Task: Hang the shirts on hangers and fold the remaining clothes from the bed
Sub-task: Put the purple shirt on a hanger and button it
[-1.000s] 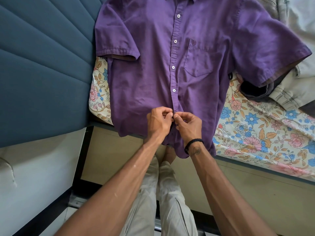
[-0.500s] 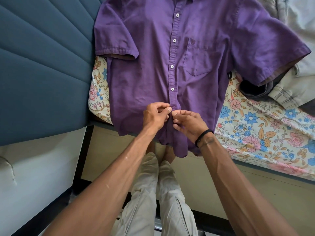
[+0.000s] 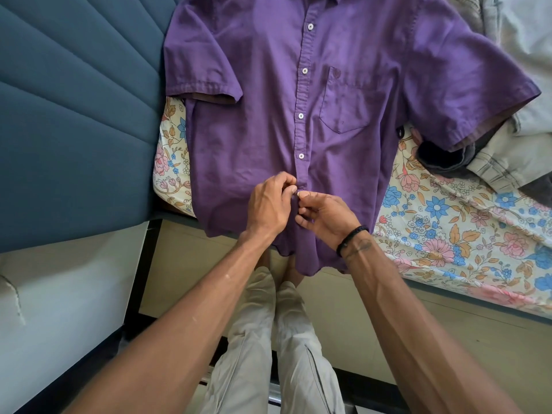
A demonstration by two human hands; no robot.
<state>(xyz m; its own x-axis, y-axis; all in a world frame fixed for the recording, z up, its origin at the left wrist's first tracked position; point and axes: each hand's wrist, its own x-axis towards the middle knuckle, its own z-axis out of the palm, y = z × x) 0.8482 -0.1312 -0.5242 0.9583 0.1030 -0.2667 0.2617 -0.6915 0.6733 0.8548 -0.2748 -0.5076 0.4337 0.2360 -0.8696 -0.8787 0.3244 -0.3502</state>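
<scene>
Compared with a moment ago, both hands sit a touch lower on the shirt front, and the right wrist has swung outward, so its black band now points off to the right rather than straight down. The shirt itself has not shifted on the bed.

On the far left stands the blue padded headboard [image 3: 74,121], and just beside it a strip of the floral bedsheet [image 3: 171,162] peeks out. Over that lies the purple shirt [image 3: 254,121], spread flat, front up, short sleeves out to either side, its hem drooping over the bed edge. White buttons run down the middle strip, four showing done up above the hands, and a chest pocket sits right of that strip.

Now the left hand [image 3: 268,207]: fingers curled tight, thumb and forefinger pinching the edge of the front strip low on the shirt. Right against it, the right hand [image 3: 327,218] pinches the other edge, fingertips meeting the left's over a small pale button [image 3: 299,193]. Both grips are closed on fabric, nothing else in them. The black wristband [image 3: 351,239] rings the right wrist.

Further right, a dark garment [image 3: 439,158] pokes from beneath the sleeve, with pale grey clothes [image 3: 513,144] heaped beyond it on the sheet.
</scene>
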